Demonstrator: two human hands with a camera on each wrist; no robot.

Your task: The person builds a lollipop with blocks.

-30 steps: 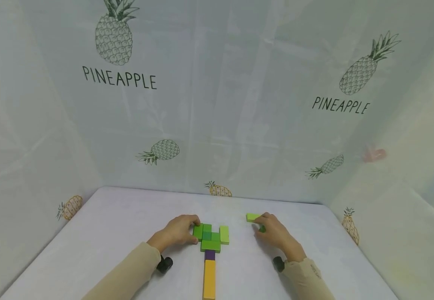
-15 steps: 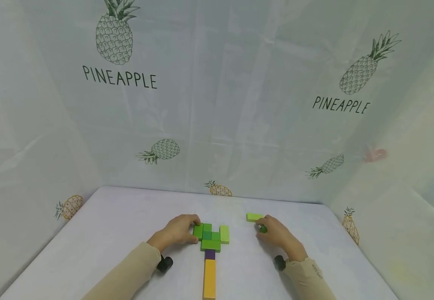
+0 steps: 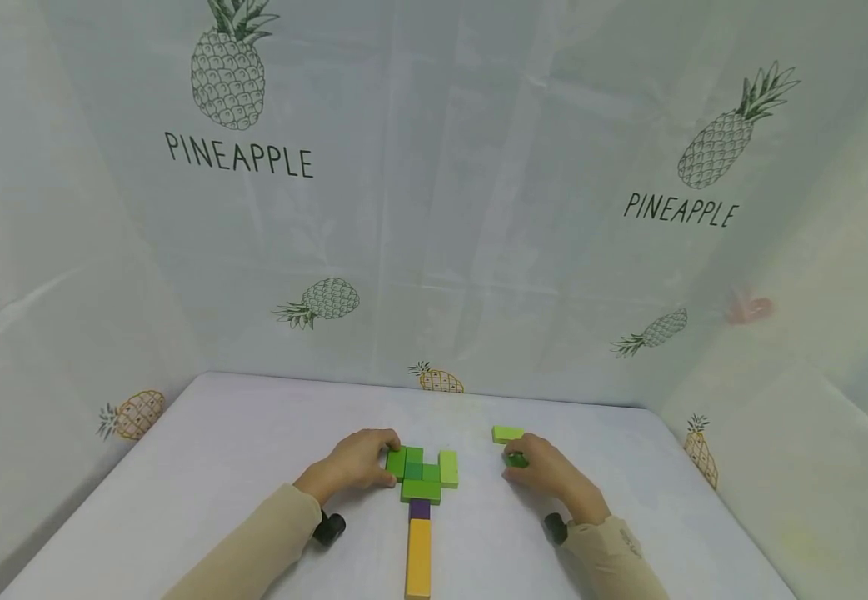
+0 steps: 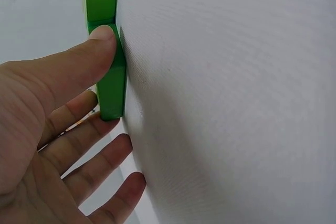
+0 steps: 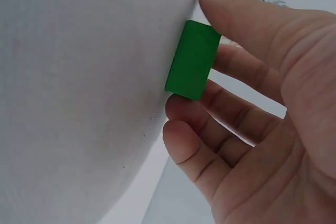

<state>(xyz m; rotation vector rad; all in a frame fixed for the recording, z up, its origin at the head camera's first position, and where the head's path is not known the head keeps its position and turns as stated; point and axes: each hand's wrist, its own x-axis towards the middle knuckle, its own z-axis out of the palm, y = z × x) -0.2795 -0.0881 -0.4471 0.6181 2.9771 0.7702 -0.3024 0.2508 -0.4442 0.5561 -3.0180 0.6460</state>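
My left hand (image 3: 355,460) holds a green block (image 3: 396,464) at the left side of a cluster of green blocks; thumb and index finger sit at its two ends. In the left wrist view the thumb presses near a joint between blocks, and the other fingers spread loosely beside the table. On the right, my right hand (image 3: 550,473) grips another green block (image 5: 193,59) between thumb and fingers, low at the table surface. Just beyond its fingertips lies a light green block (image 3: 507,434). A second light green block (image 3: 448,468) stands lengthwise along the cluster's right side.
Below the cluster's wide green block (image 3: 421,493), a purple block (image 3: 420,509) and a long orange block (image 3: 418,558) run in a line toward me. The white table (image 3: 291,408) ends at a curtain (image 3: 434,208) printed with pineapples.
My right hand shifts slightly left and toward me with its green block, leaving more of the far light green block showing. My left hand and the cluster stay put.
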